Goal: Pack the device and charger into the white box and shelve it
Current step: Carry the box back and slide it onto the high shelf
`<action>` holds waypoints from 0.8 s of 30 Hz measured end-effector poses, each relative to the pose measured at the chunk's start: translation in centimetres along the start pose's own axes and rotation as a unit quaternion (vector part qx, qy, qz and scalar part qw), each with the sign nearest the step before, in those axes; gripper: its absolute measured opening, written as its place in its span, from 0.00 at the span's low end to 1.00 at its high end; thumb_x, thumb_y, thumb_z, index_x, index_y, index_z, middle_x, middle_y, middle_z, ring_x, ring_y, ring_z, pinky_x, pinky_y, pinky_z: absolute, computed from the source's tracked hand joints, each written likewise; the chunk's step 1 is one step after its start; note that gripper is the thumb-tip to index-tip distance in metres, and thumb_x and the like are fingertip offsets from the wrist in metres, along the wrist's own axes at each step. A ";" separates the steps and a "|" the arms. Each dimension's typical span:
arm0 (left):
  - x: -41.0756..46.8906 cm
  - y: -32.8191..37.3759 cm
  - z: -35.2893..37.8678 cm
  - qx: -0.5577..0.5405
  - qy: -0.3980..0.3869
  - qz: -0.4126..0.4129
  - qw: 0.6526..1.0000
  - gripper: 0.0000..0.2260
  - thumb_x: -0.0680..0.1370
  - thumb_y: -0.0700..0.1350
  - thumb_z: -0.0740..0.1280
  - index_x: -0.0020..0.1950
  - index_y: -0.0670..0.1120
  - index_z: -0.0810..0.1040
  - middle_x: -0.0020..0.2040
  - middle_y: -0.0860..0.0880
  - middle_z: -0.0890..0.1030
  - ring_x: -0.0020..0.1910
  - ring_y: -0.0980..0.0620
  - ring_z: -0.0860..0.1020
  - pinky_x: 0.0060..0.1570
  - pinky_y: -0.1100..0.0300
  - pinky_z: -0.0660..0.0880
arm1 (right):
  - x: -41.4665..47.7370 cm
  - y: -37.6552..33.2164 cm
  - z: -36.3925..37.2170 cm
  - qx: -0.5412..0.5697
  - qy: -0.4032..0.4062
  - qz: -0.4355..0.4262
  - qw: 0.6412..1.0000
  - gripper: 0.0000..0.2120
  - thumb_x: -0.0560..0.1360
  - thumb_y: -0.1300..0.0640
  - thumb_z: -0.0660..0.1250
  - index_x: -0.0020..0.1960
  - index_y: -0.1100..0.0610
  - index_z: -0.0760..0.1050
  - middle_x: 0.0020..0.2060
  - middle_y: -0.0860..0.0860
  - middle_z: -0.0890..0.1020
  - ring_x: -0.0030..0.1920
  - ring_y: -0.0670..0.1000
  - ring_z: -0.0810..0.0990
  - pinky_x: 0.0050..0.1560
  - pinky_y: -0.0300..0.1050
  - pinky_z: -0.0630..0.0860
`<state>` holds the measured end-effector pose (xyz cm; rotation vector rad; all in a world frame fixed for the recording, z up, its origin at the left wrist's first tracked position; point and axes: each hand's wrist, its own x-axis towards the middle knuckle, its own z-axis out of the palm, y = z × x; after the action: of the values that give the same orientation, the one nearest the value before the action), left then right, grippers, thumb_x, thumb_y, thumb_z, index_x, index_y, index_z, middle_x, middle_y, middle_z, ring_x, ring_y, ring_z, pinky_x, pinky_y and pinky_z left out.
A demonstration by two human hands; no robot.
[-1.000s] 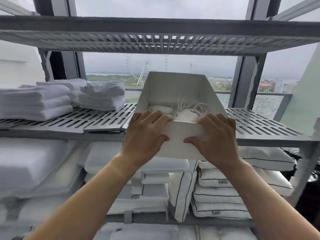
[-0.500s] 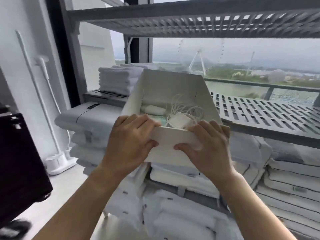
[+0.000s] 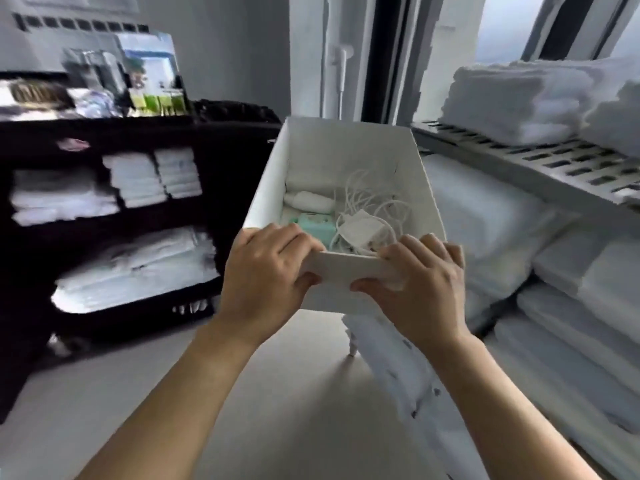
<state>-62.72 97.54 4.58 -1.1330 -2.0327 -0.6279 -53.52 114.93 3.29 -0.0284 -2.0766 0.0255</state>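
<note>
1. While the white box [image 3: 346, 161] hangs in mid-air left of the grey shelf [image 3: 519, 159], left hand [image 3: 266, 271] and right hand [image 3: 419, 289] both grip its near wall, fingers [image 3: 292, 237] curled over the rim
2. inside: white charger [image 3: 362, 232] with tangled cable, mint-green device [image 3: 317, 226] just beside it
3. black cart [image 3: 138, 129] of linens far left

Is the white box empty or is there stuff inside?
Not empty. Inside the open-topped white box lie a white charger with tangled cable, a mint-green gadget and a white oval thing.
</note>
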 end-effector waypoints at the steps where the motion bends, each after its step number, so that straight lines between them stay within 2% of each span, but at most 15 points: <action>1: -0.4 -0.9 -0.1 0.017 -0.007 -0.018 1.000 0.14 0.61 0.45 0.79 0.42 0.48 0.78 0.38 0.52 0.79 0.38 0.47 0.77 0.43 0.58 0.61 | 0.3 -0.4 1.4 0.022 -0.007 -0.003 1.000 0.20 0.56 0.47 0.80 0.36 0.54 0.71 0.32 0.48 0.76 0.36 0.51 0.68 0.40 0.44 0.60; 7: -2.6 -4.9 -0.5 0.117 -0.036 -0.121 0.985 0.16 0.58 0.42 0.79 0.41 0.47 0.79 0.36 0.51 0.79 0.38 0.47 0.77 0.42 0.57 0.62 | 1.6 -2.5 9.0 0.140 -0.045 -0.046 0.988 0.21 0.57 0.45 0.79 0.36 0.54 0.71 0.32 0.48 0.77 0.33 0.55 0.72 0.39 0.45 0.57; 12: -4.6 -7.2 -1.0 0.178 -0.056 -0.196 0.963 0.16 0.58 0.44 0.80 0.41 0.48 0.77 0.36 0.53 0.78 0.37 0.49 0.76 0.41 0.60 0.61 | 2.3 -4.4 14.1 0.233 -0.050 -0.092 0.967 0.21 0.58 0.46 0.80 0.37 0.53 0.70 0.31 0.48 0.75 0.36 0.51 0.66 0.40 0.41 0.53; 21: -9.1 -7.9 -3.0 0.277 -0.078 -0.340 0.895 0.19 0.57 0.44 0.80 0.38 0.49 0.72 0.35 0.54 0.76 0.35 0.51 0.74 0.38 0.62 0.53 | 1.5 -9.8 19.1 0.354 -0.067 -0.168 0.918 0.21 0.59 0.48 0.80 0.37 0.52 0.68 0.31 0.47 0.76 0.35 0.49 0.65 0.40 0.41 0.52; 24: -10.9 -7.3 -4.9 0.312 -0.067 -0.373 0.871 0.21 0.55 0.44 0.81 0.39 0.48 0.73 0.36 0.53 0.77 0.35 0.49 0.75 0.39 0.61 0.56 | 1.0 -12.6 19.4 0.400 -0.082 -0.185 0.894 0.21 0.58 0.48 0.80 0.38 0.52 0.70 0.31 0.47 0.75 0.35 0.49 0.65 0.41 0.40 0.52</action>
<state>-63.43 84.80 -1.33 0.0165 -2.5151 -0.1856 -71.09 102.26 -4.88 0.8971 -2.0586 0.6646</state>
